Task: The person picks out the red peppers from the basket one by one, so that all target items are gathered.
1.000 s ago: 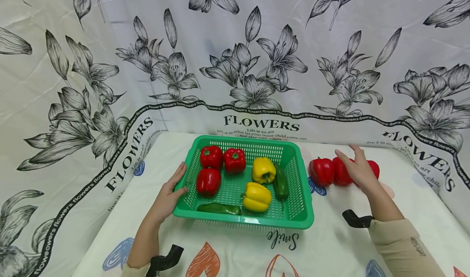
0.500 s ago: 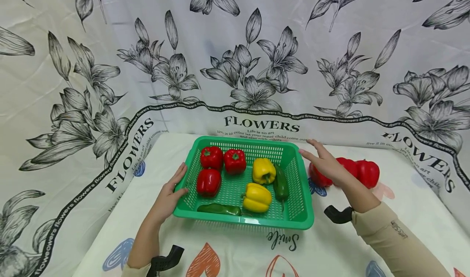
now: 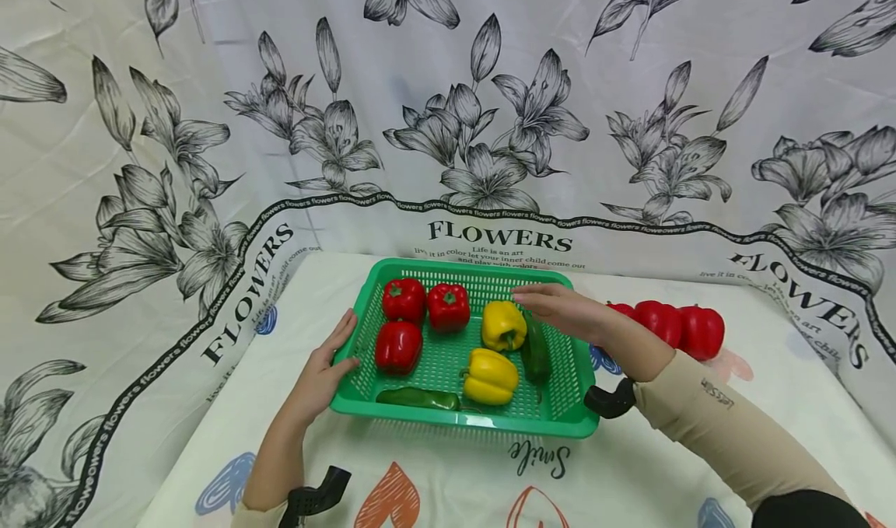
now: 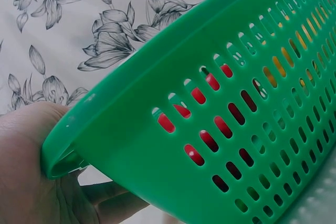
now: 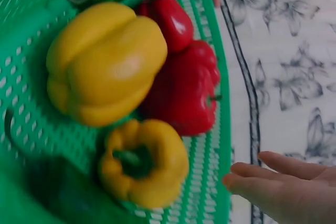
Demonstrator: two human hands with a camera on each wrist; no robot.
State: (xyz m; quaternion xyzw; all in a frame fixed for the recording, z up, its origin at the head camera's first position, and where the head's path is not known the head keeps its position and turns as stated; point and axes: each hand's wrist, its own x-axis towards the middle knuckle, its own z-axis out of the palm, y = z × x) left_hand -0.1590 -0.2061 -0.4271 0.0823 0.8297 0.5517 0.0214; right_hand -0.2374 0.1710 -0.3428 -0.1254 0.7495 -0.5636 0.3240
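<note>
My left hand (image 3: 318, 372) grips the left edge of a green plastic basket (image 3: 462, 419), its thumb over the rim. In the left wrist view, the palm (image 4: 31, 166) lies against the basket's corner. With fingers outstretched and holding nothing, my right hand (image 3: 570, 314) is above the basket's right side, near the upper yellow bell pepper (image 3: 502, 327). Another yellow bell pepper (image 3: 490, 376) lies below that one. On the left sit several red bell peppers (image 3: 397, 347). One long green pepper (image 3: 535, 349) lies at the right, partly under my hand; another green pepper (image 3: 418, 398) lies along the front wall.
Outside the basket, to its right, are several more red bell peppers (image 3: 702, 332), one partly hidden by my right arm. A patterned white cloth (image 3: 448, 481) covers the table. Behind it hangs a flower-print curtain (image 3: 476, 124).
My right hand has moved left from above the loose red bell peppers to over the basket, with nothing in it. The left hand and the basket have stayed put.
</note>
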